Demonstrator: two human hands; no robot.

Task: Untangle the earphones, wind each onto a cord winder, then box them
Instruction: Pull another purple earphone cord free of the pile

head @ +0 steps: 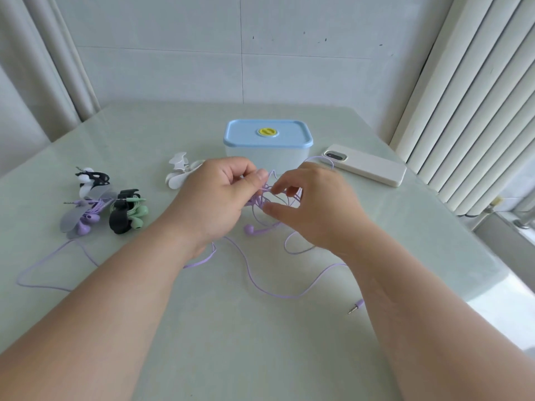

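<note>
A tangled purple earphone cord (pixel 260 198) hangs between my hands above the table's middle. My left hand (pixel 214 198) pinches the knot from the left, and my right hand (pixel 312 204) pinches strands from the right. One purple earbud (pixel 249 229) dangles below the knot. Loose cord loops trail over the table, ending in the jack plug (pixel 355 308) at the right. A white cord winder (pixel 179 172) lies behind my left hand. The clear box with a blue lid (pixel 267 140) stands closed behind my hands.
At the left lie three wound earphone sets: white on a black winder (pixel 92 179), purple on a grey winder (pixel 82 217), green on a black winder (pixel 127 211). A white phone (pixel 366 167) lies right of the box. The table edge drops off at the right.
</note>
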